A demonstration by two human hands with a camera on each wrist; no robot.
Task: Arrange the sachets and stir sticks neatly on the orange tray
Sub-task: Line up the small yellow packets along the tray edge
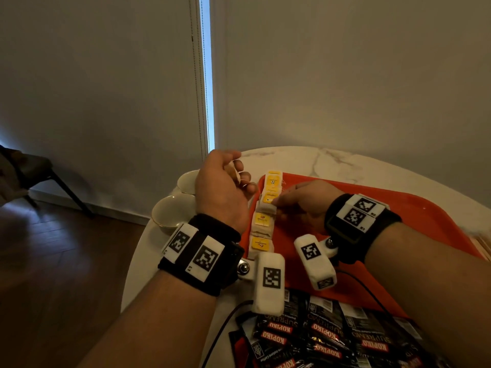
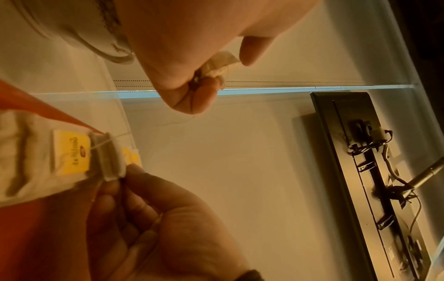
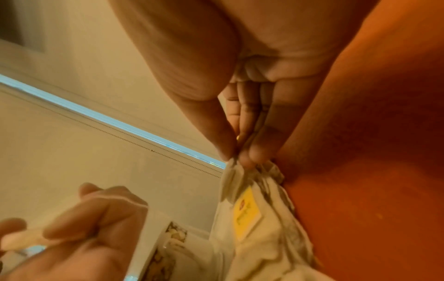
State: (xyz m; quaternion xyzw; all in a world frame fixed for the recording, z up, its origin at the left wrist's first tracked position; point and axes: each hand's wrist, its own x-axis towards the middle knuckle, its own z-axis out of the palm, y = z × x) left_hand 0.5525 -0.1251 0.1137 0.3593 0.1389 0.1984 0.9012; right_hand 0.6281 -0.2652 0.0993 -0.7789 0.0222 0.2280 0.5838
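Nearest me, a heap of dark coffee sachets (image 1: 329, 338) lies on the surface (image 1: 332, 160) at the near edge of the orange tray (image 1: 414, 208), not yet sorted. Beyond them a row of tea bags (image 1: 261, 221) with yellow tags runs away from me along the tray's left edge, long axis pointing near to far, each bag overlapping the next. My right hand (image 1: 303, 200) reaches in from the right across the tray, its grip narrow: thumb and fingertips (image 3: 242, 159) pinch the edge of one tea bag (image 3: 242, 190) midway up the row. My left hand (image 1: 225, 187) hangs just left of the row over the tray's rim, its grip curled around another tea bag (image 2: 217, 64), held clear of the tray. I judge the next move turns on that line: the held bag must travel right and down, turned to match the row's axis, and the left hand is the nearer one for it. Two pale bowls (image 1: 172, 213) sit farther left on the surface.
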